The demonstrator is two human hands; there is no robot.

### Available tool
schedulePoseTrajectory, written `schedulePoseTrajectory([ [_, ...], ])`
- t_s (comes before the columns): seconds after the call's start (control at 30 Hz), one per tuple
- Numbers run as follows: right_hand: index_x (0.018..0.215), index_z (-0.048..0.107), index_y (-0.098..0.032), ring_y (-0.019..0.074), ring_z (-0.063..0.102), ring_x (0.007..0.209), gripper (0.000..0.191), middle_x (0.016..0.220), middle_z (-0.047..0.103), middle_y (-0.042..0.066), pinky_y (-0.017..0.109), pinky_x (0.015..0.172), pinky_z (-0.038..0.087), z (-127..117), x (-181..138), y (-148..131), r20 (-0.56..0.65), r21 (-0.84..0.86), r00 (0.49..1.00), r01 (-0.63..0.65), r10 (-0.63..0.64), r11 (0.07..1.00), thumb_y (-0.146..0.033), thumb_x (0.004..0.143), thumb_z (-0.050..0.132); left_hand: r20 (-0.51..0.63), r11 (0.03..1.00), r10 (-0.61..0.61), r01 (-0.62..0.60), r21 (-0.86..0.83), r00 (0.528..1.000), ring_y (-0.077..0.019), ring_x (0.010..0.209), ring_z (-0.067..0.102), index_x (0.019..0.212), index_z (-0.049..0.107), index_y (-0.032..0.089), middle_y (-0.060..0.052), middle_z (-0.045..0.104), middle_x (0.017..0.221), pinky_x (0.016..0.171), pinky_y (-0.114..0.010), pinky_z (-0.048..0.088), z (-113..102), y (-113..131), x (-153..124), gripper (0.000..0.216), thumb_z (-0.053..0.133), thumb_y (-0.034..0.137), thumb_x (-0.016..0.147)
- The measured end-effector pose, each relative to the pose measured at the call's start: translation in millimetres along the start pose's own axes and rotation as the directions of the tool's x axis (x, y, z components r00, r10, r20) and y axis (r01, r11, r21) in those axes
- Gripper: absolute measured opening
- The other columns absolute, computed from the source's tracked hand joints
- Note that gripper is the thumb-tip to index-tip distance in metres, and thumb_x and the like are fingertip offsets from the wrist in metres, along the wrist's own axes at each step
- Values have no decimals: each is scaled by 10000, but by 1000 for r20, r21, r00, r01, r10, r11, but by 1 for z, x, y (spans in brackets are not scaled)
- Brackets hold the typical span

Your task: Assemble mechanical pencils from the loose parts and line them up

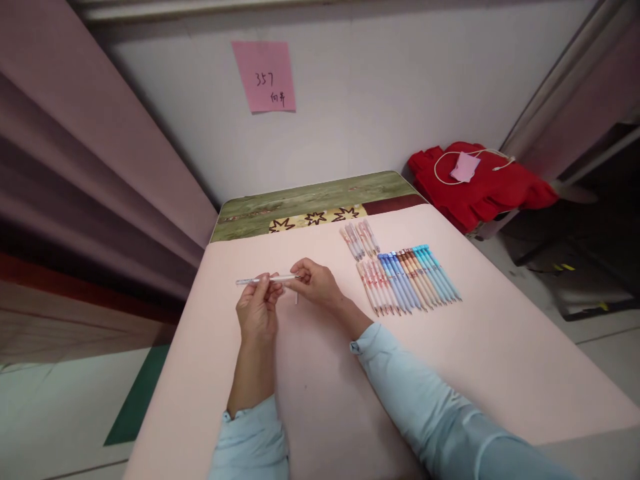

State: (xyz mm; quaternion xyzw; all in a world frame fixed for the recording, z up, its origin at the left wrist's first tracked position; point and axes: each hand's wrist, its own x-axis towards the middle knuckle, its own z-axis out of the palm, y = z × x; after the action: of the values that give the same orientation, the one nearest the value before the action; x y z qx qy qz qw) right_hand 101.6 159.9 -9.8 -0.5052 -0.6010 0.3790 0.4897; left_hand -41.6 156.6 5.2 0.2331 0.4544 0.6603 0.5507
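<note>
A slim white pen [245,281] lies level between my hands, above the pink tabletop. My left hand [259,307] is closed round its middle, thumb on top. At its right end, my right hand [316,283] pinches the tip with thumb and forefinger. Below the right fingers a small white piece [296,299] shows, too small to name. To the right lies a neat row of pens: white ones with red patterns [379,287], blue ones [399,283], brown and cream ones [416,280] and turquoise ones [440,273]. Behind that row are several pale pens in two small groups [360,240].
A pink cover [320,400] lies over the table, with a green patterned strip [300,194] showing at the far edge. Red cloth [465,193] with a white cable sits beyond the far right corner. A pink paper note [265,77] hangs on the wall.
</note>
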Motion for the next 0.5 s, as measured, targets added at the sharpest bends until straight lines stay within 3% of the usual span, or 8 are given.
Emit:
schedulePoseTrajectory([
  [0.07,822,665,-198,97,573,604,287,679,660,-40,197,589,394,0,0,0,32,-24,999,-10,11,1000,-482,856,638,-1,1000,0,0,7,1000,-88,563,654,875,678,96,-71,746,818,577,-197,566,0,0,0,190,777,181,736],
  [0.13,732,657,-194,99,569,588,379,621,641,-31,203,588,389,0,0,0,68,-48,997,-37,41,998,-484,934,520,1,1000,-2,2,15,1000,-88,562,653,873,680,98,-71,746,816,582,-201,568,1,0,-1,191,779,184,734],
  [0.3,917,673,-206,102,579,620,295,707,668,-44,198,592,392,0,0,-1,30,-34,1000,4,-3,999,-475,801,708,6,1000,0,0,3,1000,-96,578,662,865,681,100,-76,748,818,581,-200,567,1,-1,0,190,780,189,730],
  [0.37,798,673,-199,102,574,603,275,655,655,-37,203,589,384,-1,0,-3,62,-55,998,-7,11,998,-462,867,634,7,1000,-3,3,8,1000,-96,572,660,871,683,97,-72,744,801,580,-201,567,1,-1,0,201,785,186,723],
  [0.43,677,657,-192,103,573,582,417,584,628,-26,210,594,384,-1,0,-4,104,-69,993,-44,51,997,-462,953,499,10,1000,-10,10,18,1000,-97,567,659,878,684,96,-66,739,779,577,-201,566,1,0,-1,214,792,185,715],
  [0.5,710,672,-192,102,577,588,415,598,635,-26,211,606,391,-1,-1,-5,94,-68,994,-50,56,996,-484,950,500,13,1000,-13,13,22,1000,-100,572,661,876,682,99,-64,738,774,576,-204,565,1,0,-1,221,797,194,713],
])
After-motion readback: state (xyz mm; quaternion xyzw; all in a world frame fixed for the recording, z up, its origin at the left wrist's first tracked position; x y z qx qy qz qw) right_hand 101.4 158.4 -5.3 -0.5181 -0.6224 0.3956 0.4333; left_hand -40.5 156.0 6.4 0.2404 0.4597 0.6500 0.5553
